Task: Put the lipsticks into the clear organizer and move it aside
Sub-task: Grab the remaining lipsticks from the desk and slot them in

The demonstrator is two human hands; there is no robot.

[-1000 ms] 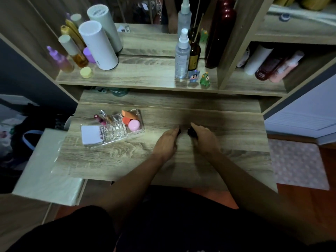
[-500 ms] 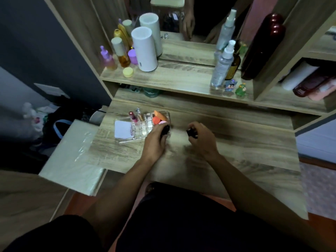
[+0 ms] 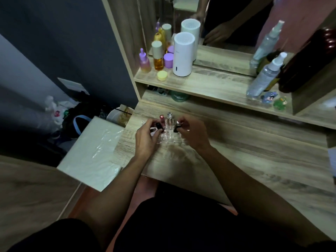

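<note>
Head view shows my left hand (image 3: 146, 136) and right hand (image 3: 192, 132) each pinching a dark lipstick over the clear organizer (image 3: 169, 137) lying between them, so neither looks slotted yet and moving it aside remains.

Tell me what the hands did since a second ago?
Both hands carried their dark lipsticks left across the desk to the clear organizer. The left hand holds one lipstick over it, the right hand another. Neither has been let go. The bottles on the shelf stayed put.
</note>
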